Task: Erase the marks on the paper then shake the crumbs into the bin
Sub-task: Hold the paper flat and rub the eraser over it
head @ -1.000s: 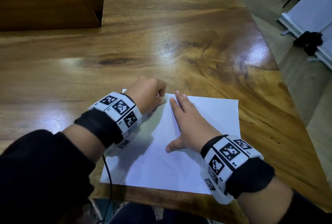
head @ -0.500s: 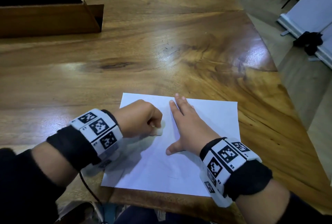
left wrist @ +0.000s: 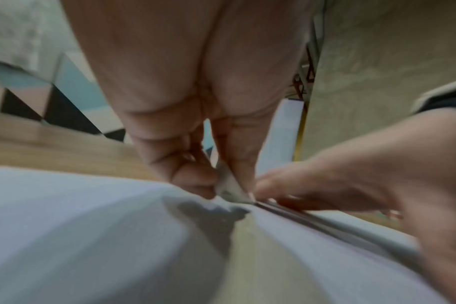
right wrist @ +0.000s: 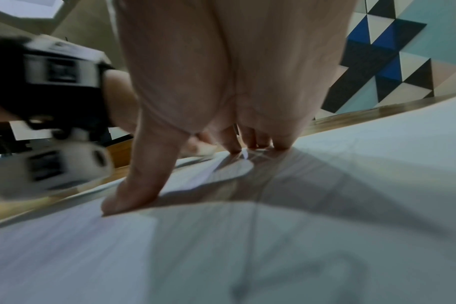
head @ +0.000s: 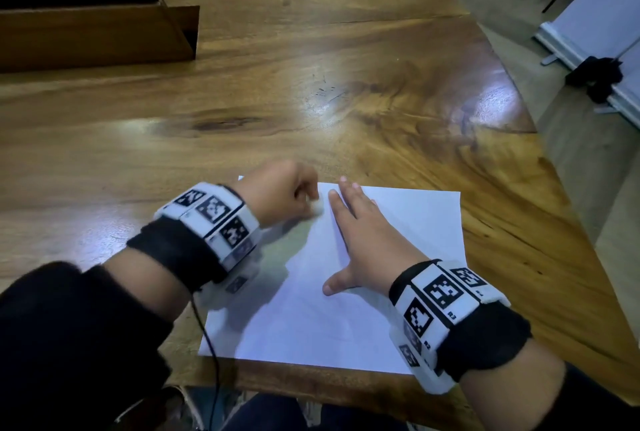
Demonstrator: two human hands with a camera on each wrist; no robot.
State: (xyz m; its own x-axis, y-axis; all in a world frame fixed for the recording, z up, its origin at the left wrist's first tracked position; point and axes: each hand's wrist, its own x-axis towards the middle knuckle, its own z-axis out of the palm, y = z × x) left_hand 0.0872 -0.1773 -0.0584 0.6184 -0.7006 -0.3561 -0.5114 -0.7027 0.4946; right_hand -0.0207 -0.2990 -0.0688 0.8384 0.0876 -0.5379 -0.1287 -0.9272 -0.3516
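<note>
A white sheet of paper [head: 408, 233] lies at the near edge of the wooden table [head: 311, 91]. My left hand [head: 284, 193] pinches a small white eraser [head: 317, 209] and holds its tip down on the sheet near the far left corner. In the left wrist view the eraser [left wrist: 230, 185] sits between thumb and fingers, its tip on the paper [left wrist: 78, 226]. My right hand [head: 360, 240] lies flat on the sheet, fingers straight and thumb spread. Faint pencil lines [right wrist: 250, 236] show on the paper [right wrist: 377, 164] in the right wrist view.
A brown open-topped box [head: 93, 29] stands at the far left of the table. The table's right edge drops to a tiled floor [head: 588, 171] with a white stand base [head: 588, 50]. A thin black cable [head: 211, 354] hangs from my left wrist.
My left hand with the eraser slid toward me and left along the sheet, then back up toward the far edge. The right hand stayed flat on the paper.
</note>
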